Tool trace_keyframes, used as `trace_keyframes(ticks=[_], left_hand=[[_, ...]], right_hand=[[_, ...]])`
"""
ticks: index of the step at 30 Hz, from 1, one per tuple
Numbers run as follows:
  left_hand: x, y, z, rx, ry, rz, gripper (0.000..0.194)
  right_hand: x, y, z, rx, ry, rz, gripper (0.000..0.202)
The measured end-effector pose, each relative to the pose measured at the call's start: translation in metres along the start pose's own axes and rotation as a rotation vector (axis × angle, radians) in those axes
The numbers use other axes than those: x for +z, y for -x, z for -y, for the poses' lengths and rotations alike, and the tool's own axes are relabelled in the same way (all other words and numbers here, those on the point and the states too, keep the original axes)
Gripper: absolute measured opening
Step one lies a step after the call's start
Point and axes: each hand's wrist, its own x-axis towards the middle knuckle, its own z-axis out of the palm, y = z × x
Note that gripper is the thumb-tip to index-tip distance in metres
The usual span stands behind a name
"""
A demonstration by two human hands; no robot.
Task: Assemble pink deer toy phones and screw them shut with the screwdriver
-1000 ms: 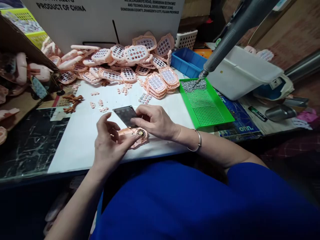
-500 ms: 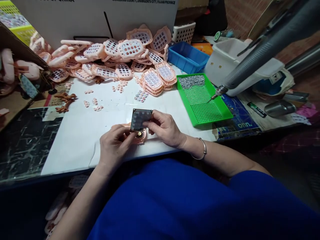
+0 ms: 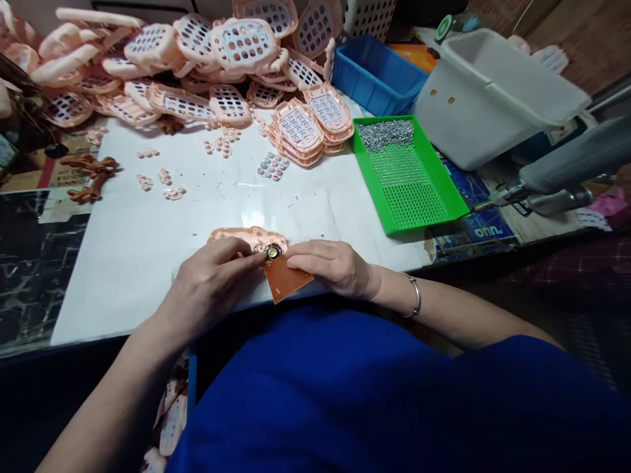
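And the board (image 3: pixel 287 279) has flipped, brown face exposed, pinched by the right hand (image 3: pixel 340 268), while the left hand (image 3: pixel 207 272) touches the round part (image 3: pixel 273 251) at the pink shell (image 3: pixel 236 233), grip unclear.

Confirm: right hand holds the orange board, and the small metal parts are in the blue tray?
No, wrong colour: the small metal parts are in the green tray, as the head view shows. The right hand does hold the orange board.

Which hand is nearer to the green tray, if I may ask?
The right hand, in front of the green tray and to its left; the left hand is farther off, beyond the right one.
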Motion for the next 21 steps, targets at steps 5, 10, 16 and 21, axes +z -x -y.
trace_keyframes(ticks=[5, 10, 16, 21], left_hand=[[0.001, -0.001, 0.005, -0.047, 0.029, -0.001, 0.018], [0.0, -0.004, 0.006, -0.012, -0.089, 0.063, 0.036], [-0.011, -0.011, 0.009, 0.027, -0.142, 0.229, 0.039], [-0.011, -0.016, 0.007, -0.013, -0.014, 0.188, 0.031]], right_hand=[[-0.002, -0.001, 0.001, -0.053, 0.102, 0.004, 0.023], [-0.003, -0.004, 0.001, -0.095, 0.146, 0.01, 0.022], [-0.005, -0.006, 0.002, -0.128, 0.167, 0.012, 0.019], [-0.003, -0.004, 0.002, -0.119, 0.181, -0.005, 0.017]])
